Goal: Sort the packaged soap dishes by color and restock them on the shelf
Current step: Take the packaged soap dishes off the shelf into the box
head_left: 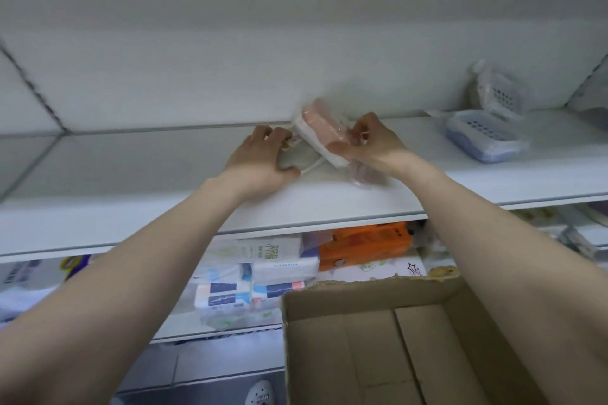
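White shelf [164, 174], pink-and-white soap dish [324, 133]

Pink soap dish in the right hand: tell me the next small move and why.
Probably lower the pink soap dish flat onto the shelf beside the white one. The right hand holds it tilted above the shelf board, while the left hand rests on the white package and the blue soap dishes sit apart to the right.

Pink-and-white soap dish [320, 133] in the right hand's [370, 145] grip. White dish [296, 159] under the left hand [260, 159]. Right of the grip: blue dish [483, 136], dotted hole pattern. Below: orange pack [365, 245], brown cardboard box [394, 348]. White shelf [164, 181].
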A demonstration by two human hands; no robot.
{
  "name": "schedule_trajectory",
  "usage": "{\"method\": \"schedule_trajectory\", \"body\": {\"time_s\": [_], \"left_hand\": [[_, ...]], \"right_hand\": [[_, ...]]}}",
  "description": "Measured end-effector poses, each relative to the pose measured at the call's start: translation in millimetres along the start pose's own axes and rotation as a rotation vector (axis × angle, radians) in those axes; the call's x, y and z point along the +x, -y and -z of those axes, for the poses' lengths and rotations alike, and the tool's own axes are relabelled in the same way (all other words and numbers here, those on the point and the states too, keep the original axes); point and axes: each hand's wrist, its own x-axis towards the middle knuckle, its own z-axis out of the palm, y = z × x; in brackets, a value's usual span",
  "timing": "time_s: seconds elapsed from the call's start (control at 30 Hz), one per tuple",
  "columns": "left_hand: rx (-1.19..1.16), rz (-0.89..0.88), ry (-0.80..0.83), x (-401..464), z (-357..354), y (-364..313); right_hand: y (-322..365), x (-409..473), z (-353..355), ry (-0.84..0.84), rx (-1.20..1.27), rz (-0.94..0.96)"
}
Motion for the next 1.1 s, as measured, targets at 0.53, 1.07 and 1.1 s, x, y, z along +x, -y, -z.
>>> {"method": "schedule_trajectory", "body": {"time_s": [0.53, 1.07, 1.1], "left_hand": [[-0.041, 0.233, -0.400, -213, 35, 58], [-0.050, 0.742, -0.468, -497, 40, 244], [-0.052, 0.790, -0.447, -519, 39, 261]], "right_hand": [[64, -126, -81, -0.057, -0.081, 0.368], [209, -246, -350, 0.300, -0.042, 0.601], [218, -253, -376, 0.340, -0.078, 0.600]]}}
